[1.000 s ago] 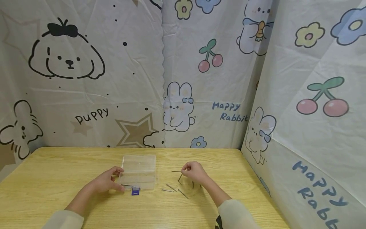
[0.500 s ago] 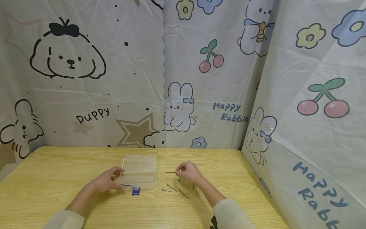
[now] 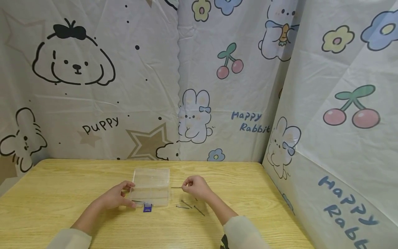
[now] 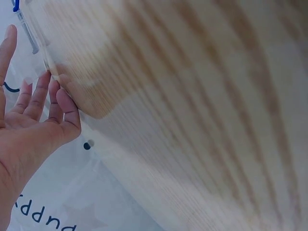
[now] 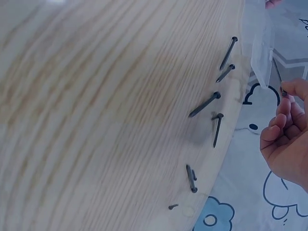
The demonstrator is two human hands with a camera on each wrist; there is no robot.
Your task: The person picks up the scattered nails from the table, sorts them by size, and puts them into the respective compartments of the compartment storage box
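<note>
Cartoon-printed cloth (image 3: pixel 146 100) rises behind and to the right of a wood-grain table (image 3: pixel 77 178), seen from the head, where a clear plastic box (image 3: pixel 151 178) sits short of the far edge with its blue latch (image 3: pixel 147 208) facing the person. At the box's left edge rests the left hand (image 3: pixel 116 196), thumb apart from the fingers; wood stretches from it to the table's left edge. Just off the box's right side, the right hand (image 3: pixel 196 186) pinches a nail (image 3: pixel 176 187) that points at the box across a narrow gap. Loose nails (image 3: pixel 199 210) lie nearer the person, with a wide strip of wood before the front. From the left wrist, bent fingertips touch the box's edge beside a straight thumb. From the right wrist, thumb and finger close on the nail near the box wall, and more nails lie scattered along the wood near the table's edge.
</note>
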